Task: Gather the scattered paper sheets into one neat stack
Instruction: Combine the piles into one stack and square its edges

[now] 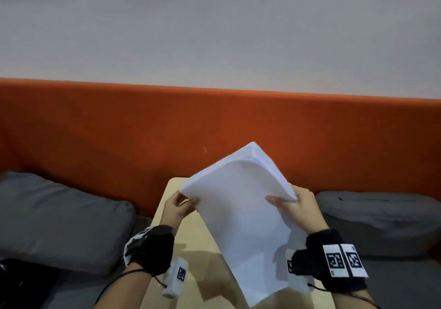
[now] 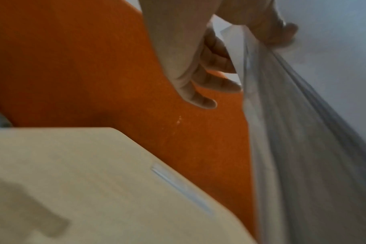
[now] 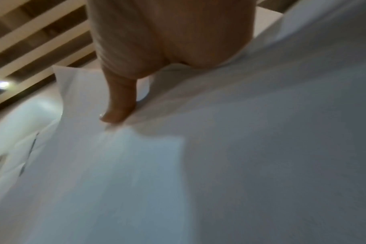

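Observation:
A stack of white paper sheets is held tilted above the light wooden table, its far corner raised. My left hand pinches the stack's left edge, thumb on top and fingers behind. In the left wrist view the stack runs edge-on past that left hand. My right hand grips the right edge with the thumb lying across the top sheet. The right wrist view shows the thumb pressed on the paper. The fingers behind the stack are hidden.
An orange padded backrest runs behind the narrow table. Grey cushions lie at the left and at the right. A white wall with posters rises above. A dark object sits at the lower left.

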### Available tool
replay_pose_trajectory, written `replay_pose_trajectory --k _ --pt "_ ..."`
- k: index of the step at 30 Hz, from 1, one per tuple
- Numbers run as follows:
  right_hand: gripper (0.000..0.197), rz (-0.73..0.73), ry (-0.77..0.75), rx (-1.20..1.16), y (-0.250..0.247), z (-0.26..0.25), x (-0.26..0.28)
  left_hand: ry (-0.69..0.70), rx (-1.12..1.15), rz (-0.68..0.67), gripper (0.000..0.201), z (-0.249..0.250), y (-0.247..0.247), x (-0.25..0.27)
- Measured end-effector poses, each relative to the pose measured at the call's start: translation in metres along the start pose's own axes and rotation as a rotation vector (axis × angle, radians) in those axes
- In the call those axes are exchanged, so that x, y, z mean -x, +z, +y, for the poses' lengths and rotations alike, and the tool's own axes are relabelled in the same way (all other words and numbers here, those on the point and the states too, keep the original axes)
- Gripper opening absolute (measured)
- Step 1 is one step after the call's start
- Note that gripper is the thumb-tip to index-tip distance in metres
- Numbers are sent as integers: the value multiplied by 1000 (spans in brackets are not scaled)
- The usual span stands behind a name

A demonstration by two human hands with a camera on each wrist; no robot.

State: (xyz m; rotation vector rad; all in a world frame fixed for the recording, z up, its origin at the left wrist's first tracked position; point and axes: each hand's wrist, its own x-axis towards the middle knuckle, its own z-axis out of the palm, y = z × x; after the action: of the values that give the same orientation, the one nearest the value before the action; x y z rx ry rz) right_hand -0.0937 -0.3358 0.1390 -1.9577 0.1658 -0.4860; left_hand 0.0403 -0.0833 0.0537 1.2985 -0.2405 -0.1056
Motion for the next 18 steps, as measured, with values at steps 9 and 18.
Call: replay_pose_trajectory --k 9,18 --pt "18 206 124 -480 20 31 20 163 -40 71 23 42 75 7" --pt "34 173 -44 -403 25 35 9 227 -132 -5 41 18 61 16"
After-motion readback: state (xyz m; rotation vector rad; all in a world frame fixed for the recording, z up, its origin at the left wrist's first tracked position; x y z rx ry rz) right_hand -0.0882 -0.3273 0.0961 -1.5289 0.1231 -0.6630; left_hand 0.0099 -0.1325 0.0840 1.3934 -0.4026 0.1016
